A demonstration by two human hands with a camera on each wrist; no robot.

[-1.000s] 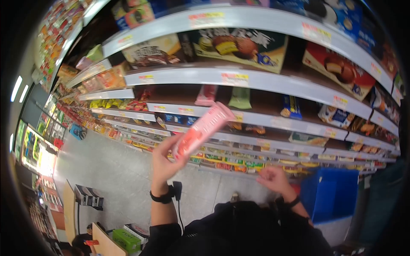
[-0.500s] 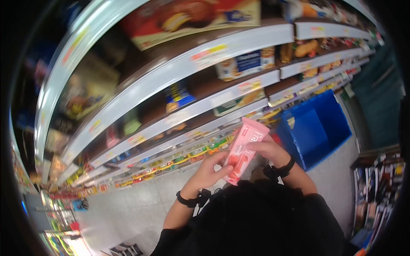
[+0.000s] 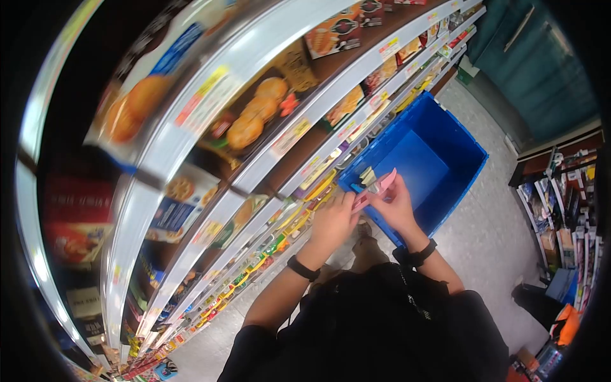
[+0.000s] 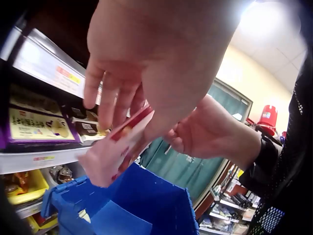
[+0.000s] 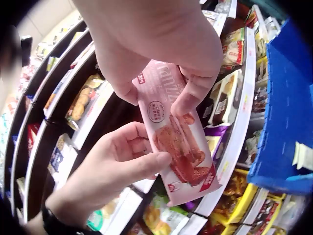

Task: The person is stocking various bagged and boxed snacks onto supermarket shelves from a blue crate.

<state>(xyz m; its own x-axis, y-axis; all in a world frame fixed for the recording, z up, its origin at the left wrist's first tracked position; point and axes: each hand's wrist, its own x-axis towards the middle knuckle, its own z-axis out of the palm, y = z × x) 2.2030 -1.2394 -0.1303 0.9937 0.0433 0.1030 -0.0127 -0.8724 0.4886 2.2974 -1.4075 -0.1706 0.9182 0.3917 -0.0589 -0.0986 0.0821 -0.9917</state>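
A pink snack pack [image 5: 168, 107] with pictures of biscuits is held between both hands, in front of the shelves. In the right wrist view the left hand [image 5: 115, 164] pinches its lower side, thumb on the printed face, while fingers of the right hand [image 5: 161, 49] grip its upper end. From the head view, the left hand [image 3: 332, 224] and right hand [image 3: 396, 207] meet at the pack [image 3: 375, 191], over the near edge of a blue crate [image 3: 445, 165]. The left wrist view shows the pack [image 4: 115, 152] tilted beneath the left hand's palm.
Shelves of packaged snacks [image 3: 251, 118] run along the left and front. Low yellow bins [image 4: 29, 188] sit on the lower shelves. A teal curtain [image 3: 541, 70] hangs behind the crate, and another stocked rack [image 3: 566, 223] stands at the right.
The head view has swung right along the shelves, bringing the crate nearer the middle. The pack went from the left hand alone into both hands and now lies tilted by the crate's edge.
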